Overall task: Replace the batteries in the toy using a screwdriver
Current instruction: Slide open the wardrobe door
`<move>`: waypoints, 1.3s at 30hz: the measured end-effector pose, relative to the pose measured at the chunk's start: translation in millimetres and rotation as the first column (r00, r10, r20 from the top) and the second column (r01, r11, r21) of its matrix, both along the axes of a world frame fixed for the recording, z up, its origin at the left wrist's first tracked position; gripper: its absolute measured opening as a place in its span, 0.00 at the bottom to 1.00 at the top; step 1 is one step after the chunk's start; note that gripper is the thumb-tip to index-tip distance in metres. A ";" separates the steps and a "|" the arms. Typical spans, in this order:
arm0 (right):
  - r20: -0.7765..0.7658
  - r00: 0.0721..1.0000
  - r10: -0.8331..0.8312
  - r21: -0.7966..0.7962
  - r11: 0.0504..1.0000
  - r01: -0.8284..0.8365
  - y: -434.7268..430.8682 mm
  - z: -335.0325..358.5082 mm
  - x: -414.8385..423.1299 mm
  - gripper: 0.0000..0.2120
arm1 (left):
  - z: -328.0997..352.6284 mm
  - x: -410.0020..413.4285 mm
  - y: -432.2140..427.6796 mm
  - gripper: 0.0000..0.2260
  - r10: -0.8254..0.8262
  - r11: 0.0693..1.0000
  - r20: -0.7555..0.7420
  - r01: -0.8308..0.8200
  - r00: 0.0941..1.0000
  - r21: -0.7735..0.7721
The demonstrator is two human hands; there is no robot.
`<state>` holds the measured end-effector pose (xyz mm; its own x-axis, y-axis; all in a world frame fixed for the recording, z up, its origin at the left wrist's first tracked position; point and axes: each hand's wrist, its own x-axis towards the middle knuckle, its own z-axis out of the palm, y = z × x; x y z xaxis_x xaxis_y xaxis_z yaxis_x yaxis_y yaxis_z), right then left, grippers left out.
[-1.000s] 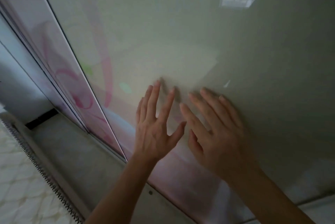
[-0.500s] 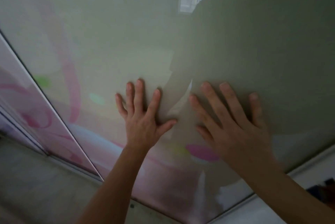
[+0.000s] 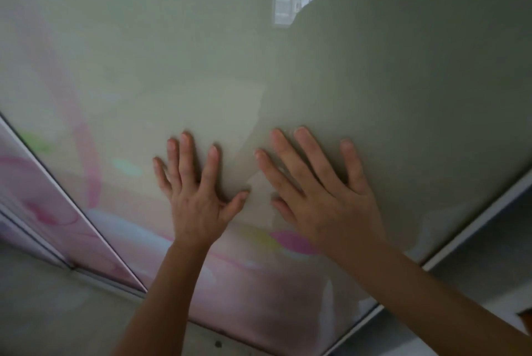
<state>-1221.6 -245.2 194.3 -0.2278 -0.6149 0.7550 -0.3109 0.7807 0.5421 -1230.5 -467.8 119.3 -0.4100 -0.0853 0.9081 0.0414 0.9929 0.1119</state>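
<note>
- We are pressing our left hand (image 3: 198, 209) and right hand (image 3: 322, 203) flat on the glossy door (image 3: 374, 82), side by side near its lower edge.
- Each grip is lying wide, fingers spread, holding nothing.
- The toy, screwdriver and batteries are not showing anywhere; we are probably sliding the door open to reach them.
- We should be pushing evenly with both palms, keeping fingers off the white frame (image 3: 475, 220).
</note>
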 end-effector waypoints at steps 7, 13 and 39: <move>0.308 0.919 0.247 0.045 0.961 -0.273 -62.9 23.9 9.4 0.27 | 4.9 43.0 -34.1 0.34 0.034 0.984 0.174 -0.064 0.984 0.165; 0.398 0.821 0.409 0.095 0.872 -0.480 -64.5 63.1 14.5 0.29 | 2.0 69.1 -24.7 0.32 -0.008 0.971 0.186 -0.037 0.983 0.236; -0.164 0.807 0.567 0.262 0.814 -0.518 -58.9 134.1 -75.1 0.24 | 17.7 0.6 43.0 0.47 -0.012 0.997 0.001 0.012 1.000 0.075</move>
